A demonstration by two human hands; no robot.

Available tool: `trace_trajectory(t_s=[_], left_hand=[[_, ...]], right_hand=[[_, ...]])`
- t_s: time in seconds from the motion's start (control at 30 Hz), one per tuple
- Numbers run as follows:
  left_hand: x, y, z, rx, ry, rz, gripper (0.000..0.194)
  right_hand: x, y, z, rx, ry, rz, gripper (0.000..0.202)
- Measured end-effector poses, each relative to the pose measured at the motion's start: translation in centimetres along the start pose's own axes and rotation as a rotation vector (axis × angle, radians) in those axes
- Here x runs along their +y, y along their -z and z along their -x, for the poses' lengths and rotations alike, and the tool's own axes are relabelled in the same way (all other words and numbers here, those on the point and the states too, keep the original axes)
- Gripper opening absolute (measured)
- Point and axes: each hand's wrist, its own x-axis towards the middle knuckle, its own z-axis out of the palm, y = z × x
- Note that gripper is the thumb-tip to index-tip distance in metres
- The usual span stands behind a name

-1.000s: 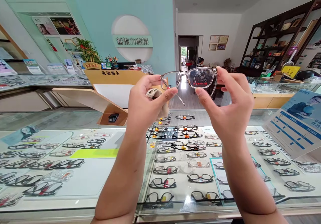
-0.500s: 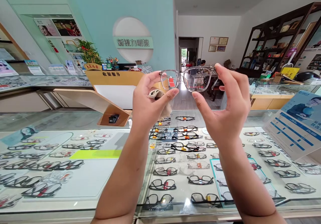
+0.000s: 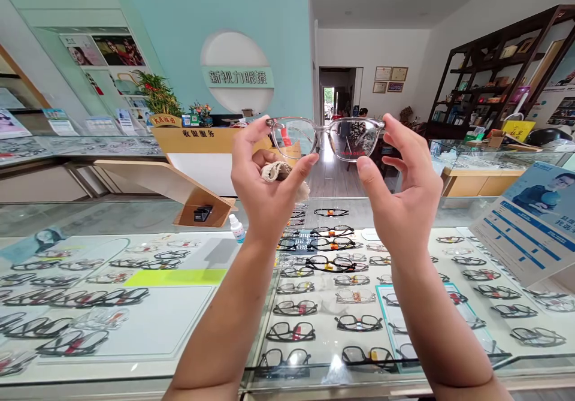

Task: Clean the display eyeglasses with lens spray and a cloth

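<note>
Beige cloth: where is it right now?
In the head view, the beige cloth is bunched in the left hand, left of centre, just below the left lens of the raised glasses.

An eyewear shop, shown by glass counters (image 3: 130, 314) displaying spectacle frames (image 3: 359, 322).

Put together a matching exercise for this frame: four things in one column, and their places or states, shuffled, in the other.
Things:
1. raised glasses
2. cloth
3. small bottle
4. printed card

Places or states:
a. upright beside the left forearm
b. bunched in the left hand
c. at the picture's right edge, blue and white
d. held between the left hand and the right hand

Pairs: 1-d, 2-b, 3-a, 4-c
</note>
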Motion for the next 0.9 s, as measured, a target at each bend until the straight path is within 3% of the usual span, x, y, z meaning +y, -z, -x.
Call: trace_trajectory(t_s=[0.07, 0.13, 0.37, 0.6, 0.77, 0.9], left_hand=[[0.2, -0.2, 0.3, 0.172, -0.048, -0.053, 0.085], [0.3, -0.4, 0.5, 0.223, -0.082, -0.071, 0.087], [0.6, -0.2, 0.7, 0.176, -0.026, -0.064, 0.09], [1.1, 0.0, 1.1, 0.067, 0.06, -0.019, 0.097], [1.5, -0.1, 1.1, 0.065, 0.098, -0.042, 0.099], [1.5, -0.1, 1.1, -0.006, 0.117, -0.005, 0.096]], right_hand=[[0.6, -0.1, 0.0, -0.029, -0.065, -0.074, 0.055], [1.2, -0.1, 0.0, -0.042, -0.118, -0.136, 0.053], [2.0, -0.3, -0.4, -0.019, -0.144, -0.228, 0.041], [2.2, -0.4, -0.7, 0.096, -0.196, -0.267, 0.034], [2.6, -0.4, -0.8, 0.112, -0.152, -0.227, 0.035], [2.8, -0.3, -0.7, 0.112, -0.124, -0.216, 0.033]])
